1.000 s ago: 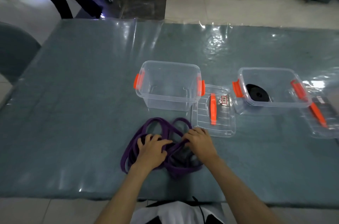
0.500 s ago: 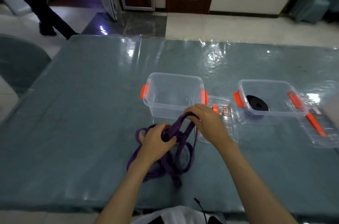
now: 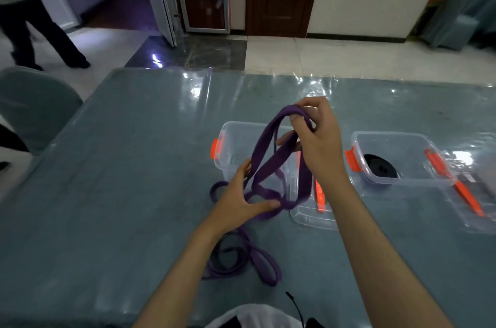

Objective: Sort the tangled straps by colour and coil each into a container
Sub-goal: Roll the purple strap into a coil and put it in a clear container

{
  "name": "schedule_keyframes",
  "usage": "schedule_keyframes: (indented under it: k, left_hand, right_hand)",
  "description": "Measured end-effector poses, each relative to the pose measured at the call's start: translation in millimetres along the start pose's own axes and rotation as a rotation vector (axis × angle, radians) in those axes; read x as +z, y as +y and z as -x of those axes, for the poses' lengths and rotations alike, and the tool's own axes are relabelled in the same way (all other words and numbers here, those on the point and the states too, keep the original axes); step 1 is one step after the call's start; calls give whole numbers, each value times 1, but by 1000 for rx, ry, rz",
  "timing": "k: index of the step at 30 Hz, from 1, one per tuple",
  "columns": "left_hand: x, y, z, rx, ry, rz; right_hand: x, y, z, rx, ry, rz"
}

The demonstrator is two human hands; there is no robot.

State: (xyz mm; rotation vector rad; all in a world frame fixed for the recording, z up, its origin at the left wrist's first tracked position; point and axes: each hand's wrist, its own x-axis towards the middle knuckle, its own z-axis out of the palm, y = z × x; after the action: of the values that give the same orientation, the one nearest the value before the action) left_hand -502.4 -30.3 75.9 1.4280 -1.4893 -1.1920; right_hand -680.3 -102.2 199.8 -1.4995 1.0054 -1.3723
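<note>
A long purple strap (image 3: pixel 271 166) hangs in loops between my hands above the table. My right hand (image 3: pixel 315 137) pinches the top of a loop, lifted high over the left clear container (image 3: pixel 228 150). My left hand (image 3: pixel 241 204) holds lower loops between thumb and fingers. The rest of the purple strap trails onto the table near me, and part of it there looks darker. The right clear container (image 3: pixel 429 180) holds a coiled black strap (image 3: pixel 379 165).
Two clear lids with orange handles lie on the table: one (image 3: pixel 312 213) between the containers, one (image 3: pixel 472 201) at the far right. A grey chair (image 3: pixel 35 110) stands at the table's left. A person's legs (image 3: pixel 40 40) are on the floor at the back left.
My right hand has lifted the purple strap's loop well up off the table. My left hand rose too with the lower loops. The view tilted up toward the doors.
</note>
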Motion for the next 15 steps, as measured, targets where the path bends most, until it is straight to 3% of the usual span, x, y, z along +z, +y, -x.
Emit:
schedule_keyframes:
  k: [3, 7, 12, 15]
  left_hand:
    - [10, 0, -13, 32, -44, -54]
    - [18, -15, -27, 18, -85, 32]
    - [-15, -14, -37, 25, -126, 35]
    - [-43, -11, -35, 8, -16, 32]
  right_hand:
    - [5, -6, -9, 97, -49, -139]
    - [7, 1, -14, 124, -88, -123]
    - [-24, 33, -14, 154, 6, -87]
    - [-53, 60, -4, 273, 113, -54]
